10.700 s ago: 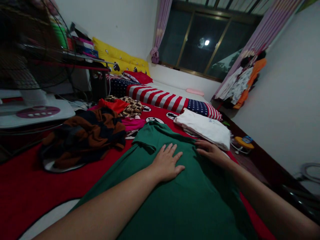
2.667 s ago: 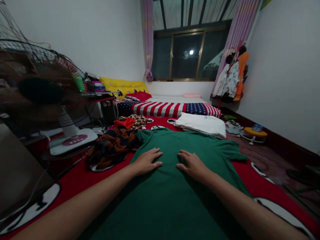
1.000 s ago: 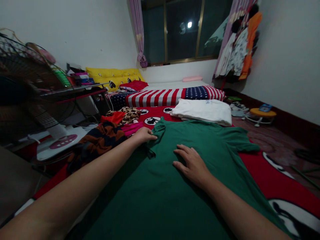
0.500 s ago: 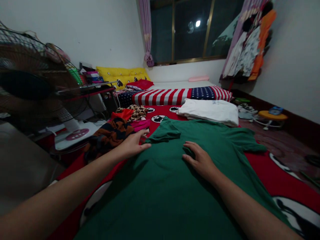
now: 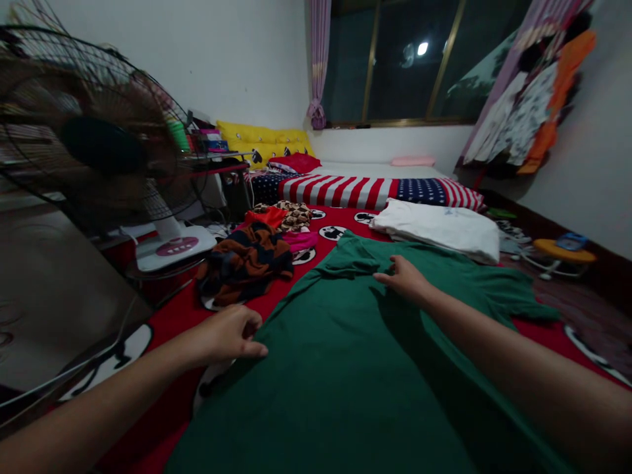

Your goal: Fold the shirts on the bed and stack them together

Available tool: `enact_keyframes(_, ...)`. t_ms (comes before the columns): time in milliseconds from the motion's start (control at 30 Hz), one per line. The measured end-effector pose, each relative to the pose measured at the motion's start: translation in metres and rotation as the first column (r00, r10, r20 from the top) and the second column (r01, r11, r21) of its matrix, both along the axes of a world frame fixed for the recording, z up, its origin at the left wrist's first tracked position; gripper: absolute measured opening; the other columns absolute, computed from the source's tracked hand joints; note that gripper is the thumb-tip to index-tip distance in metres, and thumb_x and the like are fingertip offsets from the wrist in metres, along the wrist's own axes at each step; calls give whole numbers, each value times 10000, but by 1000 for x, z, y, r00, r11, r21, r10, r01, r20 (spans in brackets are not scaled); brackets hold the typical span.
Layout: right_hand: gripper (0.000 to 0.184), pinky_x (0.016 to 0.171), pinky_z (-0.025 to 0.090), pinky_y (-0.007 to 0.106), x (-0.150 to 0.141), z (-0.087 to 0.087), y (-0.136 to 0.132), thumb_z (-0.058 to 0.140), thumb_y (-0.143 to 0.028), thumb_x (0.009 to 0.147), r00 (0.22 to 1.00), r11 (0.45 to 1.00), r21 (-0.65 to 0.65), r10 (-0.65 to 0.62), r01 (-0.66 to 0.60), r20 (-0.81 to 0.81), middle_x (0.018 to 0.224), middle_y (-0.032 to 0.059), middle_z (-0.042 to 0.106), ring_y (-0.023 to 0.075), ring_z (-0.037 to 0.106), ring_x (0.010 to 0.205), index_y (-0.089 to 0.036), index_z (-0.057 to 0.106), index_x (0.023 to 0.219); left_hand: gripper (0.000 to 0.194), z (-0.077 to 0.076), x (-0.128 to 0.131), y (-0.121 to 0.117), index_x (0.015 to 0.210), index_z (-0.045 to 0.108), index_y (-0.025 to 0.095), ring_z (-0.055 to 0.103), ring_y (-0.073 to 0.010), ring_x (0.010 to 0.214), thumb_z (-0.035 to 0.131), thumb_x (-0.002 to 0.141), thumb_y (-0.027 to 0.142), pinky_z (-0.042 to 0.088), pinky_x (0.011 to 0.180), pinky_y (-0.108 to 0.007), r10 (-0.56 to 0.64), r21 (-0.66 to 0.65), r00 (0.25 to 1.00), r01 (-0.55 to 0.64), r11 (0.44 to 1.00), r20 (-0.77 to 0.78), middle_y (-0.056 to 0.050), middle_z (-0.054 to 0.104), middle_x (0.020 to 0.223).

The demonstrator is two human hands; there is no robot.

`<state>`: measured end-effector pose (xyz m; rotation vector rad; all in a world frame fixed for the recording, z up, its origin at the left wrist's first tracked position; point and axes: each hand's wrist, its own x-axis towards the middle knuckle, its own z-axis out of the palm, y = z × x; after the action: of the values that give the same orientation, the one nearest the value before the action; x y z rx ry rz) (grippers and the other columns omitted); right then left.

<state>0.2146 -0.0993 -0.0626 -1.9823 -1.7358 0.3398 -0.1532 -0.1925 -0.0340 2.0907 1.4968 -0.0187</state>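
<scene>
A green T-shirt (image 5: 336, 355) lies spread over the red cloth, its left sleeve (image 5: 353, 260) folded inward in creases. My left hand (image 5: 234, 334) is at the shirt's left edge, fingers curled and thumb apart, with no fabric visibly gripped. Over the upper part of the shirt, beside the folded sleeve, is my right hand (image 5: 407, 280). Its thumb and fingers are apart and hold nothing that I can see. Whether the fingertips touch the fabric is unclear.
A folded white garment (image 5: 439, 227) lies beyond the shirt. Crumpled brown-and-black clothing (image 5: 247, 263) lies left on the red panda-print cloth (image 5: 168, 382). A fan (image 5: 103, 145) stands at left, a yellow-topped stool (image 5: 565, 251) at right. Behind is a bed with a striped cover (image 5: 340, 192).
My left hand has moved down and toward me along the shirt's left edge. My right hand has shifted up toward the folded sleeve. The view has turned slightly left.
</scene>
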Motion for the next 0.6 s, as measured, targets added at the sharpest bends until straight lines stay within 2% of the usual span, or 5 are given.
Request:
enact_keyframes(100,407,662,472,331,-11,1,19,727,-454,666,998,998,-20,-60,60,-23,865,139,685,272,649,810,-132,653,903,237,4,-3,-11,688,545,180,534,-164,636,634,688,400,346,533,-232,-3,-63,999,5,998,42,17,562,672)
enact_keyframes(167,252,662,458,341,-20,2,24,767,-372,606,991,997,-1,-77,77,-109,679,84,645,271,636,759,-177,608,629,228,5,-6,-20,747,542,180,530,-155,656,637,686,379,364,544,-225,2,-106,996,8,994,87,24,550,705)
enact_keyframes(233,266,655,451,341,-31,4,27,773,-246,552,971,996,24,-76,83,-229,540,35,562,259,618,711,-197,520,483,246,4,-9,-28,809,536,183,521,-146,674,639,685,369,381,556,-218,11,-141,992,7,990,124,31,531,733)
enact_keyframes(433,186,541,475,280,-61,26,45,611,-143,668,822,989,89,-47,118,-568,506,-20,503,148,553,538,-190,470,556,398,5,-11,-47,1002,545,209,537,-155,733,639,691,438,417,610,-221,88,-157,982,-61,986,170,15,571,828)
enact_keyframes(600,167,483,473,252,-67,55,72,530,-52,664,655,959,128,-73,254,-752,519,-56,450,107,497,483,-196,447,658,484,29,11,-53,1082,567,232,560,-182,772,641,695,512,429,616,-230,151,-221,940,-85,972,305,-7,605,840)
